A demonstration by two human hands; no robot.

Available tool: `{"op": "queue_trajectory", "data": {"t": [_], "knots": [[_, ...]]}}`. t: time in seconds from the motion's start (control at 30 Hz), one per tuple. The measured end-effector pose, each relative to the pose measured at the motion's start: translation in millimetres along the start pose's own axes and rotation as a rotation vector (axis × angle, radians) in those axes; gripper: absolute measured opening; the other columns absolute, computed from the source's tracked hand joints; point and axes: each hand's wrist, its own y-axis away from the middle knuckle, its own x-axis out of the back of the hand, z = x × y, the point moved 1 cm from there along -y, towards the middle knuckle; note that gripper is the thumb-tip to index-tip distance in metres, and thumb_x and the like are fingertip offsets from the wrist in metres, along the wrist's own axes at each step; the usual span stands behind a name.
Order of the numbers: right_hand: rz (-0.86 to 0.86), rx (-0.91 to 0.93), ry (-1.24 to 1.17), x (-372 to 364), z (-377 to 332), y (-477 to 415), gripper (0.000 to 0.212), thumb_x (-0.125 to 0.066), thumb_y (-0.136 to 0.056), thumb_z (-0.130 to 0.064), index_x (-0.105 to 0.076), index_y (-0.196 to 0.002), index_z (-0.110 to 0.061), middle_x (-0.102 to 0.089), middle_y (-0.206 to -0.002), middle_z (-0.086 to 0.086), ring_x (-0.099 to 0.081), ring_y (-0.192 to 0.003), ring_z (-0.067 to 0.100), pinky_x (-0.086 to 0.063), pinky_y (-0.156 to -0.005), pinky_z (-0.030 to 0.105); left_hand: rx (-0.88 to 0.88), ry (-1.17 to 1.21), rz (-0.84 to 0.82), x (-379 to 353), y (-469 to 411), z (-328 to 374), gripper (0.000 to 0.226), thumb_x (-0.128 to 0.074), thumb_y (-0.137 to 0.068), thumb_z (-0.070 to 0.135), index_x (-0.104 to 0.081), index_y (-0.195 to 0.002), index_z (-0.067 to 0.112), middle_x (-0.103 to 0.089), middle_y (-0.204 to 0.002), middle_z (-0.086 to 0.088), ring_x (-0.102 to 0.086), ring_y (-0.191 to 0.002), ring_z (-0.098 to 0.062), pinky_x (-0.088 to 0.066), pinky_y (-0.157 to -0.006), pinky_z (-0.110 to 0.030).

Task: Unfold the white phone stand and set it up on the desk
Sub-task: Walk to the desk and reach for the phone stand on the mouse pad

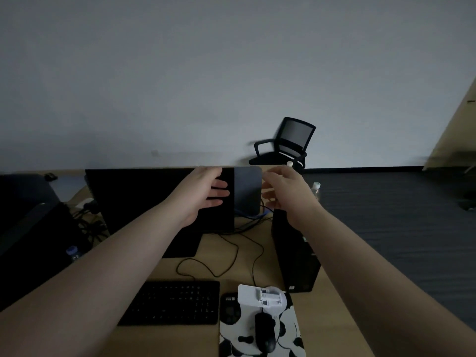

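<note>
A: Hands?
B: Both raised at frame centre, empty. Left hand [206, 191] has fingers spread, flat in front of the dark monitor [159, 199]. Right hand [283, 189] has fingers loosely curled, gripping nothing, a bit blurred, near the grey panel [248, 189] behind the monitor.

A: Phone stand?
B: White phone stand [260, 297] sits lower centre-right, on the top edge of the panda-print mouse pad [288, 328], well apart from both hands. Folded or open, can't tell.

A: Around it?
B: Black mouse [265, 331] just below it on the pad. Black keyboard [172, 302] to its left. Black PC tower [296, 256] above right. All on the wooden desk [239, 256].

A: Background?
B: Black office chair [288, 143] by the wall, upper centre-right.
</note>
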Motion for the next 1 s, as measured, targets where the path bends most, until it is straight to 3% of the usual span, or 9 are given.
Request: {"op": "queue_trajectory", "data": {"t": [0.23, 0.5, 0.67, 0.77, 0.87, 0.93, 1.0], "knots": [[0.051, -0.097, 0.034, -17.6, 53.5, 4.3, 0.013, -0.063, -0.095, -0.028, -0.066, -0.105, -0.02, -0.068, -0.094, 0.006, -0.066, -0.079, 0.02, -0.06, -0.077, 0.042, 0.1, -0.018, -0.086, 7.5, -19.7, -61.9, 0.042, -0.056, -0.102, 0.038, -0.055, -0.136, 0.014, -0.072, -0.119, -0.013, -0.074, -0.107, -0.028, -0.061, -0.093, -0.043], [0.106, -0.236, 0.112, -12.8, 147.1, 0.7, 0.018, -0.063, -0.095, -0.028, -0.068, -0.11, -0.02, -0.069, -0.089, 0.004, -0.065, -0.077, 0.018, -0.062, -0.077, 0.042, 0.224, -0.075, -0.099, -11.7, -37.1, -149.0, 0.026, -0.053, -0.103, 0.035, -0.06, -0.12, 0.017, -0.071, -0.122, -0.016, -0.074, -0.107, -0.029, -0.059, -0.093, -0.046], [0.106, -0.336, 0.174, -2.4, 220.6, -0.6, 0.017, -0.06, -0.096, -0.022, -0.067, -0.111, -0.017, -0.065, -0.085, 0.0, -0.062, -0.07, 0.014, -0.058, -0.065, 0.032, 0.353, -0.079, -0.066, -23.7, -46.7, -223.8, 0.03, -0.054, -0.103, 0.032, -0.056, -0.128, 0.016, -0.07, -0.122, -0.017, -0.074, -0.103, -0.03, -0.059, -0.088, -0.042], [0.084, -0.405, 0.225, 0.1, 266.4, -1.7, 0.017, -0.059, -0.094, -0.021, -0.066, -0.11, -0.019, -0.065, -0.087, 0.001, -0.066, -0.075, 0.02, -0.063, -0.072, 0.04, 0.425, -0.087, -0.056, -29.5, -51.0, -267.7, 0.018, -0.054, -0.103, 0.032, -0.059, -0.115, 0.019, -0.071, -0.121, -0.017, -0.074, -0.101, -0.028, -0.06, -0.085, -0.039], [0.045, -0.437, 0.295, 0.1, 299.4, -1.5, 0.019, -0.055, -0.093, -0.021, -0.065, -0.109, -0.021, -0.068, -0.097, 0.001, -0.071, -0.089, 0.027, -0.061, -0.081, 0.048, 0.479, -0.111, -0.025, -35.1, -54.2, -302.1, 0.012, -0.053, -0.103, 0.031, -0.06, -0.108, 0.022, -0.07, -0.119, -0.014, -0.073, -0.108, -0.029, -0.061, -0.092, -0.044], [0.026, -0.454, 0.328, -0.4, 319.1, -2.6, 0.021, -0.054, -0.092, -0.022, -0.065, -0.11, -0.02, -0.069, -0.101, 0.001, -0.072, -0.091, 0.027, -0.061, -0.08, 0.047, 0.52, -0.133, -0.017, -39.6, -56.2, -321.7, 0.018, -0.053, -0.102, 0.034, -0.06, -0.113, 0.022, -0.07, -0.118, -0.011, -0.074, -0.107, -0.027, -0.059, -0.097, -0.047], [0.013, -0.464, 0.36, 0.2, 333.7, -3.5, 0.023, -0.054, -0.091, -0.024, -0.065, -0.111, -0.021, -0.07, -0.103, 0.001, -0.072, -0.09, 0.027, -0.061, -0.08, 0.047, 0.525, -0.154, -0.023, -42.8, -58.1, -333.5, 0.011, -0.052, -0.101, 0.034, -0.061, -0.104, 0.028, -0.068, -0.118, -0.008, -0.074, -0.101, -0.022, -0.058, -0.099, -0.048]]}}
